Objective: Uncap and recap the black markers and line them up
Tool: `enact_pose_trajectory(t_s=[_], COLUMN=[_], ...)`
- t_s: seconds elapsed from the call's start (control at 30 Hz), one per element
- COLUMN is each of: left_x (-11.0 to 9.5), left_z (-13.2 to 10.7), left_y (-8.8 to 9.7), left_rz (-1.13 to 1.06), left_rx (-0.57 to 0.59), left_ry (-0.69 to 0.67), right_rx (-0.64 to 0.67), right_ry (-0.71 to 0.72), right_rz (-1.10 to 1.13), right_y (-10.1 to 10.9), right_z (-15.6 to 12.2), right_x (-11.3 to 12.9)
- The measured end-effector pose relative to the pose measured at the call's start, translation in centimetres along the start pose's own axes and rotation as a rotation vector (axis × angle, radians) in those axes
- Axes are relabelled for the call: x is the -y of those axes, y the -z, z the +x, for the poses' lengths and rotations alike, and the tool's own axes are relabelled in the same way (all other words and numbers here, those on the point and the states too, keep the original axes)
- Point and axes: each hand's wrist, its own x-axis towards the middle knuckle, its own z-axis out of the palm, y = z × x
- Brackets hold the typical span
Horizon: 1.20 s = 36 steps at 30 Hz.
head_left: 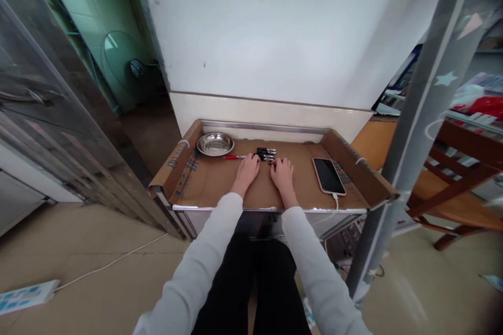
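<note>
Several black markers (266,152) lie side by side in a short row on the cardboard-covered tabletop (302,188). My left hand (248,168) is at the row's left end, fingers bent and fingertips closed on the near black marker. At the right end, my right hand (282,172) has its fingertips on a dark end of a marker, partly hidden by the fingers. A red marker (233,157) lies just left of the row, its right end reaching behind my left hand. Behind it to the left stands a shallow round metal dish (215,145).
A phone (329,176) with a white charging cable lies on the right of the tabletop. Folded cardboard walls (349,159) border both sides. A white wall rises behind. To the right are a grey post (408,115) and a wooden chair (451,183).
</note>
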Motion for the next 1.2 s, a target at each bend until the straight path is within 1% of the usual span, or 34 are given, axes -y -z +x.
enact_pose_trajectory(t_s=[0.17, 0.27, 0.4, 0.6, 0.73, 0.83, 0.9, 0.97, 1.1, 1.2], left_x=[0.12, 0.15, 0.07, 0.07, 0.18, 0.32, 0.43, 0.53, 0.65, 0.68], left_z=[-0.09, -0.13, -0.16, -0.12, -0.01, 0.06, 0.12, 0.22, 0.46, 0.56], left_y=[0.33, 0.18, 0.02, 0.15, 0.16, 0.14, 0.10, 0.04, -0.04, -0.08], left_rz=[-0.059, -0.079, -0.103, -0.119, -0.150, -0.244, -0.335, -0.423, -0.562, -0.631], left_rx=[0.027, 0.042, 0.057, 0.061, 0.059, 0.055, 0.037, 0.010, -0.048, -0.045], left_ry=[-0.027, -0.088, -0.147, -0.106, -0.097, -0.103, -0.108, -0.093, -0.003, 0.007], right_rx=[0.005, 0.024, 0.019, 0.024, 0.029, 0.023, 0.016, 0.006, 0.005, 0.011], right_ry=[0.051, 0.089, 0.094, 0.101, 0.169, 0.223, 0.234, 0.209, 0.140, 0.156], right_rz=[0.014, 0.009, 0.003, 0.036, 0.103, 0.163, 0.193, 0.199, 0.161, 0.174], right_y=[-0.22, -0.42, -0.37, 0.18, 0.35, 0.36, 0.34, 0.31, 0.29, 0.27], right_z=[0.14, 0.21, 0.16, 0.08, 0.21, 0.32, 0.36, 0.38, 0.37, 0.35], right_x=[-0.10, -0.14, -0.10, 0.13, 0.21, 0.11, 0.00, -0.11, -0.16, -0.15])
